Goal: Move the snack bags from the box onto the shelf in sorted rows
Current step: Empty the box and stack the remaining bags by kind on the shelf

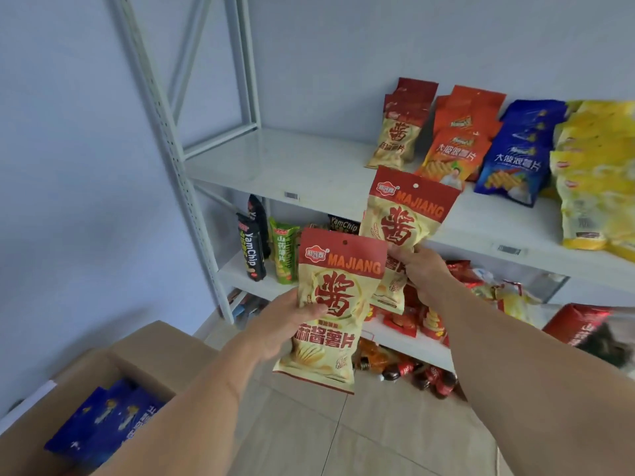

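the left hand (pixel 280 324) is closed around the left edge of a cream and red snack bag (pixel 330 310), thumb across its front, holding it upright in the air in front of the shelf (pixel 309 166). the right hand (pixel 424 274) grips a second matching bag (pixel 402 231) by its lower part, fingers wrapped behind it, and holds it higher and further right, its top level with the front edge of the upper shelf board. the two bags overlap slightly, the left one in front.

on the upper board, at the far right, bags lie in rows running front to back: a row of the same cream and red bags (pixel 402 132), then orange bags (pixel 460 139), blue bags (pixel 515 152) and yellow bags (pixel 598 173) further right. the left part of that board is bare.

on the board below stand black yam chip bags (pixel 252 249) and a green bag (pixel 284 254) at the left, with red packets (pixel 409 321) to the right.

the cardboard box (pixel 147 355) sits open on the floor at the near left, with blue bags (pixel 106 420) lying inside it.
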`<state>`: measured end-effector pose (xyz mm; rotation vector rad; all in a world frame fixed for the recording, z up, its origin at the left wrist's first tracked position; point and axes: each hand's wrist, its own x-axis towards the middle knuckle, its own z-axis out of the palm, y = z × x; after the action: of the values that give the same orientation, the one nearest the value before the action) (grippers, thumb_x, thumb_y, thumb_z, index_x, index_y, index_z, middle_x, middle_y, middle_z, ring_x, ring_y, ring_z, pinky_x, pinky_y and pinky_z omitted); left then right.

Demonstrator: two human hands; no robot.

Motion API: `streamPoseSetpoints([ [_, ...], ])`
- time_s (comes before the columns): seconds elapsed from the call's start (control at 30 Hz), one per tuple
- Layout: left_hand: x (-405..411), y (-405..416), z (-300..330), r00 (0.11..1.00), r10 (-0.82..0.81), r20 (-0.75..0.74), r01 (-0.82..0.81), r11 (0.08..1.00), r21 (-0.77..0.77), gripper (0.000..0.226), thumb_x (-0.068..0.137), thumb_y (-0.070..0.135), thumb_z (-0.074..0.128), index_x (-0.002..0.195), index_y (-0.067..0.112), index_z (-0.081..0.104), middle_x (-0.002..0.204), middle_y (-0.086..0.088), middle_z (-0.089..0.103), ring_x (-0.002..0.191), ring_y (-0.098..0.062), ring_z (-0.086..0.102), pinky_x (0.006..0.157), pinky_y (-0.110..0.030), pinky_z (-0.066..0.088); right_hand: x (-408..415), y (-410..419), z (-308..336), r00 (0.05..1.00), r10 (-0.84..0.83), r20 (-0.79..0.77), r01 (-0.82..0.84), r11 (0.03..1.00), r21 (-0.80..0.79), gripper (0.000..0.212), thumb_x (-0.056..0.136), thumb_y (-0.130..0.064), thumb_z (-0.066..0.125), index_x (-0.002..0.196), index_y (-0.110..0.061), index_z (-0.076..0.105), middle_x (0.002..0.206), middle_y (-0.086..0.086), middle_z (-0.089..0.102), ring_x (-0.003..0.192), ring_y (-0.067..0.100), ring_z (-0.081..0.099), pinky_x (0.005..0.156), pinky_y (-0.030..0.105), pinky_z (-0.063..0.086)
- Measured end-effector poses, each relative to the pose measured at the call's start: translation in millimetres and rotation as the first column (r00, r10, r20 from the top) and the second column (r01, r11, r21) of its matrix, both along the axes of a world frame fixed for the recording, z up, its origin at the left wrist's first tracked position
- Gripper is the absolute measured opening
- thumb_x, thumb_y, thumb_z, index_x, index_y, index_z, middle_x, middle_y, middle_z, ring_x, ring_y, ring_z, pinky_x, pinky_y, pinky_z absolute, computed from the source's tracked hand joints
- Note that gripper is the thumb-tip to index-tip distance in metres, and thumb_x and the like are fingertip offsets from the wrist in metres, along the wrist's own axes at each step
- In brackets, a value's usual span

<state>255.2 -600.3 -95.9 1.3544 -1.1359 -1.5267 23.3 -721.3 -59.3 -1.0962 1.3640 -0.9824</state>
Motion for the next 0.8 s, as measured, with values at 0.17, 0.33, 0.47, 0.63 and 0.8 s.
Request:
streamPoseSetpoints([
  [0.17, 0.4, -97.6, 13.9, 0.999, -0.052, -0.009, 0.052, 0.998, -0.037, 0.035, 0.088, 0.024, 0.070, 0.121, 0.018, 0.064, 0.113, -0.004, 0.076, 0.104, -0.023, 0.073, 0.095, -0.048, 0.051, 2.9, -95.5, 14.9, 0.997, -0.039, -0.060, 0.037, 0.998, -0.045, 0.019, 0.092, -0.029, 0.070, 0.095, -0.010, 0.069, 0.081, 0.003, 0.075, 0.065, 0.020, 0.069, 0.067, 0.038, 0.057],
  [0.33, 11.2, -201.1, 35.7, 0.996, -0.086, -0.025, 0.085, 0.995, -0.053, 0.043, 0.085, 0.024, 0.072, 0.126, 0.014, 0.063, 0.115, -0.005, 0.075, 0.107, -0.024, 0.072, 0.095, -0.045, 0.049, -5.8, -194.3, 28.5, 0.997, -0.077, -0.013, 0.076, 0.996, -0.051, 0.034, 0.082, -0.036, 0.081, 0.101, -0.010, 0.070, 0.094, 0.003, 0.078, 0.085, 0.023, 0.074, 0.076, 0.037, 0.056],
  [0.47, 19.4, -278.6, 47.9, 0.996, -0.060, -0.066, 0.058, 0.997, -0.043, 0.041, 0.085, 0.021, 0.072, 0.125, 0.013, 0.062, 0.115, -0.010, 0.075, 0.107, -0.031, 0.071, 0.102, -0.056, 0.047, -10.7, -266.5, 39.8, 0.991, -0.125, 0.042, 0.127, 0.990, -0.067, 0.041, 0.075, -0.038, 0.086, 0.100, -0.014, 0.065, 0.097, 0.004, 0.077, 0.091, 0.025, 0.073, 0.085, 0.043, 0.058],
  [0.63, 13.0, -351.7, 51.6, 0.995, -0.082, -0.057, 0.081, 0.996, -0.033, 0.035, 0.090, 0.022, 0.070, 0.124, 0.014, 0.062, 0.116, -0.010, 0.075, 0.108, -0.032, 0.071, 0.104, -0.058, 0.045, -19.5, -337.8, 40.2, 0.989, -0.144, 0.029, 0.146, 0.987, -0.063, 0.041, 0.074, -0.038, 0.086, 0.100, -0.013, 0.067, 0.097, 0.004, 0.077, 0.092, 0.026, 0.073, 0.090, 0.046, 0.058],
  [0.8, 11.3, -413.4, 58.2, 0.998, -0.025, -0.059, 0.021, 0.997, -0.071, 0.044, 0.085, 0.024, 0.073, 0.126, 0.012, 0.061, 0.116, -0.012, 0.074, 0.108, -0.033, 0.071, 0.106, -0.059, 0.044, -17.4, -404.1, 40.1, 0.995, -0.101, 0.006, 0.101, 0.991, -0.093, 0.027, 0.082, -0.036, 0.081, 0.097, -0.018, 0.066, 0.089, -0.003, 0.073, 0.076, 0.016, 0.070, 0.058, 0.026, 0.055],
])
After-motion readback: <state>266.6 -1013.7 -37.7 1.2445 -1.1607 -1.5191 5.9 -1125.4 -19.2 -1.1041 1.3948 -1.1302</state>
